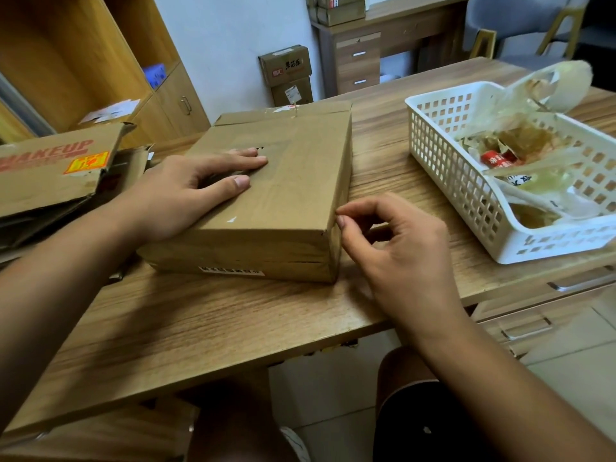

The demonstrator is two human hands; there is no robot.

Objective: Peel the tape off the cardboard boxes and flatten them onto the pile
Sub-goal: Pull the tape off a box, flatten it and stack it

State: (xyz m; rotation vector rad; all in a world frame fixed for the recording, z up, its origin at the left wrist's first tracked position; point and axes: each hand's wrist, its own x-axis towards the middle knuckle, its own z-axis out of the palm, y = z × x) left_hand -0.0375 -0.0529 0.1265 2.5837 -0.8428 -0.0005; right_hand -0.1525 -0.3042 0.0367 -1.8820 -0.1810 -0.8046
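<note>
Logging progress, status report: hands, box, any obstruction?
Left hand flat on box top. Right hand curled, fingertips at box's right edge, hold unclear. Box not yet flattened. Nothing blocking.

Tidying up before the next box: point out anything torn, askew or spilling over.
The top sheet of the cardboard pile, left, has a ragged torn edge. Crumpled tape sticks up over the white basket's far rim.

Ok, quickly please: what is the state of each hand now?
Left hand: open, flat on the box.
Right hand: fingers curled at the box corner; whether it pinches anything cannot be told.
</note>
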